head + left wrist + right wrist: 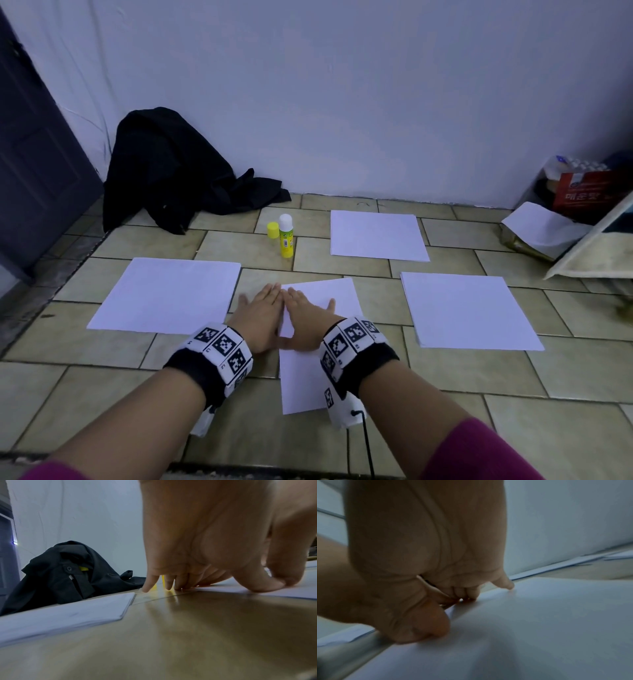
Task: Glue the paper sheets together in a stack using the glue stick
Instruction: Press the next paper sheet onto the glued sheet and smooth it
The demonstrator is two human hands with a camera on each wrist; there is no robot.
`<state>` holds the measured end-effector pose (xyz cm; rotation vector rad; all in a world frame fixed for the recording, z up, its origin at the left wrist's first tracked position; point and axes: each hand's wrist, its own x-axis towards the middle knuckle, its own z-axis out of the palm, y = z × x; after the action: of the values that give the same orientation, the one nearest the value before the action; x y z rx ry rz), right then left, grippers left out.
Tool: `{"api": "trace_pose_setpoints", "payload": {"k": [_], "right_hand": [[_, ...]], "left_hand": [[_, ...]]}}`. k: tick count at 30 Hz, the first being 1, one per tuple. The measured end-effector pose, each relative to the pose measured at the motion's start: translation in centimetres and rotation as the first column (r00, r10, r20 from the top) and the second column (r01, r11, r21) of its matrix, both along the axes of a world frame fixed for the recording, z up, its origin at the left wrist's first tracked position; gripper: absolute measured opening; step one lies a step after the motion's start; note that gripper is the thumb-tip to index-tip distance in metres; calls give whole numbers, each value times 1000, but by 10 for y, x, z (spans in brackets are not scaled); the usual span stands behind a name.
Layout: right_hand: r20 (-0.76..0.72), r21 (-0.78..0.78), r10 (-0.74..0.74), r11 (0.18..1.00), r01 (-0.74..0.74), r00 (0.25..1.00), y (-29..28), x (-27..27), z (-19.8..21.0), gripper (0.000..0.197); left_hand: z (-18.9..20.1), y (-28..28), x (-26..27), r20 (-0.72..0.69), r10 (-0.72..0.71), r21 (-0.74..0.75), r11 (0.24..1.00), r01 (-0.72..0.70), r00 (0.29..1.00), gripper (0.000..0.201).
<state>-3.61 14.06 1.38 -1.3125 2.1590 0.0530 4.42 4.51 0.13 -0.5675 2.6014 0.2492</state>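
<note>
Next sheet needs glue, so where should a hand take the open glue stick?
Grip the glue stick round its green-yellow barrel, coming from above and the right: it stands upright, white glue exposed on top, with its yellow cap close on its left.

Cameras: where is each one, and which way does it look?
Head: looks down at the floor, the glue stick, both flat hands and forearms.
Left wrist: low under the left hand, facing the black jacket.
Right wrist: under the right hand, facing the wall.
All three share the middle paper.
</note>
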Motion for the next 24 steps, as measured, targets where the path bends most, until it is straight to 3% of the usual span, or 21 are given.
{"api": "trace_pose_setpoints", "payload": {"k": [6, 9, 14, 17, 19, 20, 24], "right_hand": [[53, -5, -269, 963, 270, 962, 31, -50, 13, 58], [37, 6, -377, 926, 377, 926, 46, -75, 11, 56], [-71, -32, -297, 955, 295, 952, 46, -72, 10, 84], [-293, -67, -257, 966, 248, 921, 42, -55, 12, 63], [-375, -72, -206, 979, 193, 904, 39, -37, 9, 39], [-357, -78, -199, 980, 183, 913, 36, -27, 6, 36], [-260, -107, -213, 976, 191, 942, 25, -2, -6, 41]], "left_hand": [[-3, 1, 1, 29, -8, -56, 998, 10, 1000, 107], [-3, 0, 2, 34, -7, -53, 999, 9, 999, 107], [3, 1, 3, 40, -39, -67, 997, 42, 998, 108], [14, 4, 6, -2, -23, -135, 991, 22, 1000, 86], [19, 3, 7, -122, -57, -218, 976, 29, 991, 44], [21, 4, 7, -180, -77, -216, 976, 37, 981, 31], [19, 15, 5, -197, -122, -119, 988, 100, 973, 40]]}}
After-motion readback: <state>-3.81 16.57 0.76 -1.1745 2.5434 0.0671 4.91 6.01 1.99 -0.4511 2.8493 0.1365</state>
